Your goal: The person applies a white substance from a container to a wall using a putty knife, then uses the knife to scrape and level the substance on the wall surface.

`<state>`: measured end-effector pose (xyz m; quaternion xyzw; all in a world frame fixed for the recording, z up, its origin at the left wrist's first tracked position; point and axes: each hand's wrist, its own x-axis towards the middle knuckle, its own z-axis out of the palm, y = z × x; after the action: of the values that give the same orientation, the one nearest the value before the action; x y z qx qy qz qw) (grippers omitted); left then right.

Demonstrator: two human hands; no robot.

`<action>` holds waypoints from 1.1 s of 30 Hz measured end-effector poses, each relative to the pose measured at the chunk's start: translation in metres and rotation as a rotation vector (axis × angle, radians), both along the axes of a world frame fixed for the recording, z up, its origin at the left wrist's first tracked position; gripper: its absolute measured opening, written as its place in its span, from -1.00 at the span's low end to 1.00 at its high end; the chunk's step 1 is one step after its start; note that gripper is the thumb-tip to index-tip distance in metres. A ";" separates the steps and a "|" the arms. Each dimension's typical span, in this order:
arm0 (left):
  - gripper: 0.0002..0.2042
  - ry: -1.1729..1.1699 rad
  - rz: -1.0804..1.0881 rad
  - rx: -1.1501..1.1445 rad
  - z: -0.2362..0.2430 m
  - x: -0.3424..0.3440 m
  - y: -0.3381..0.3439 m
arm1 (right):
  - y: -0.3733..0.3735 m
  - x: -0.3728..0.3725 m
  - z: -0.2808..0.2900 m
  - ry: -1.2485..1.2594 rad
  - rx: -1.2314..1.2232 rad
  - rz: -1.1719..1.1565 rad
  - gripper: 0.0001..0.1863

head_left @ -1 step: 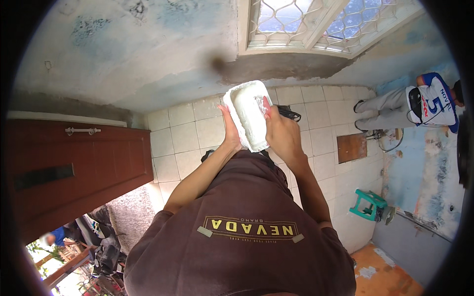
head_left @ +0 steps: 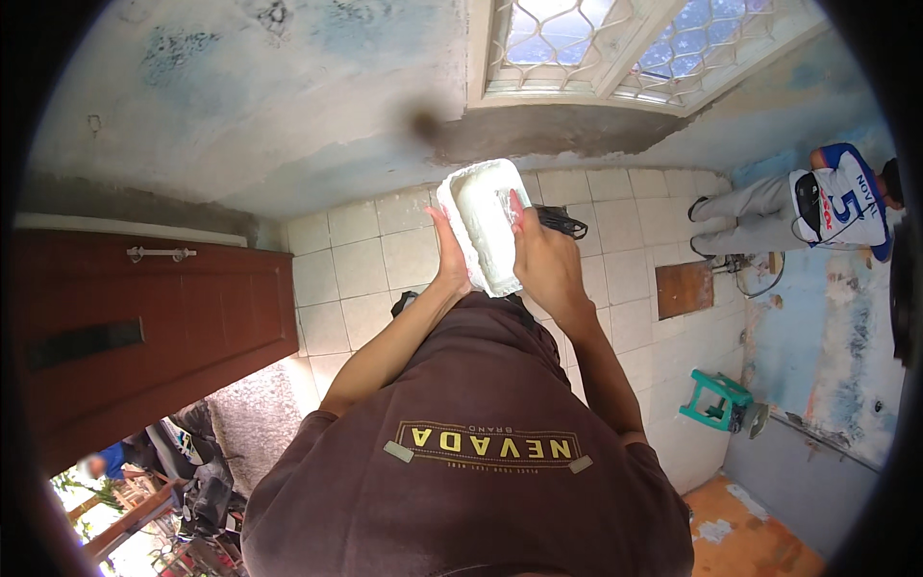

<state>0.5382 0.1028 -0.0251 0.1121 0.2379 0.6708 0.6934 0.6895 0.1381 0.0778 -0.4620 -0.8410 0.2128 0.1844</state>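
Note:
My left hand (head_left: 450, 255) holds a white rectangular tub (head_left: 476, 213) along its left side, over my lap area. The tub has a pale, creamy white substance inside and smeared round its rim. My right hand (head_left: 548, 264) is at the tub's right side with fingers curled over the inside; whatever it grips there is small, streaked with white and too unclear to name. A black looped object (head_left: 562, 220) shows just beyond that hand, partly hidden by it.
A red-brown door (head_left: 144, 327) is left, a barred window (head_left: 635, 48) ahead. Another person (head_left: 769, 197) is at right on the tiles, near a brown board (head_left: 684, 288) and a green stool (head_left: 710, 399). A motorbike and a blue-clad person (head_left: 111, 462) show outside, lower left.
My right hand has moved very slightly leftward at the tub, which has shifted a little. The rest looks the same.

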 end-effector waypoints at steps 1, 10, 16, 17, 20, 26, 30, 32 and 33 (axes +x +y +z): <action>0.13 0.009 0.046 -0.045 0.000 -0.009 -0.008 | -0.005 -0.015 -0.001 -0.003 0.000 0.007 -0.81; 0.10 0.032 0.218 -0.073 -0.010 -0.088 -0.051 | -0.056 -0.124 -0.008 0.321 -0.139 -0.069 -0.85; 0.13 -0.078 0.116 -0.111 -0.022 -0.141 -0.083 | -0.088 -0.157 -0.010 0.158 -0.104 0.101 -0.82; 0.14 -0.077 0.084 -0.140 -0.023 -0.147 -0.088 | -0.092 -0.163 -0.005 0.133 -0.111 0.109 -0.82; 0.18 -0.123 0.051 -0.146 -0.019 -0.160 -0.096 | -0.103 -0.174 0.007 0.086 -0.101 0.079 -0.83; 0.21 -0.347 -0.152 0.053 -0.034 -0.187 -0.115 | -0.108 -0.180 -0.006 0.092 -0.117 -0.009 -0.81; 0.20 -0.166 -0.091 -0.070 -0.030 -0.183 -0.120 | -0.124 -0.190 -0.018 0.113 -0.218 -0.060 -0.80; 0.20 -0.159 -0.099 -0.112 -0.013 -0.179 -0.119 | -0.134 -0.198 -0.028 0.035 -0.103 -0.065 -0.79; 0.20 -0.151 -0.098 -0.150 -0.010 -0.178 -0.119 | -0.137 -0.200 -0.030 0.035 -0.106 -0.073 -0.79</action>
<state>0.3598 -0.0165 -0.0351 0.0208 0.2287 0.6231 0.7477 0.4897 0.0011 0.0475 -0.4979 -0.8077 0.2580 0.1819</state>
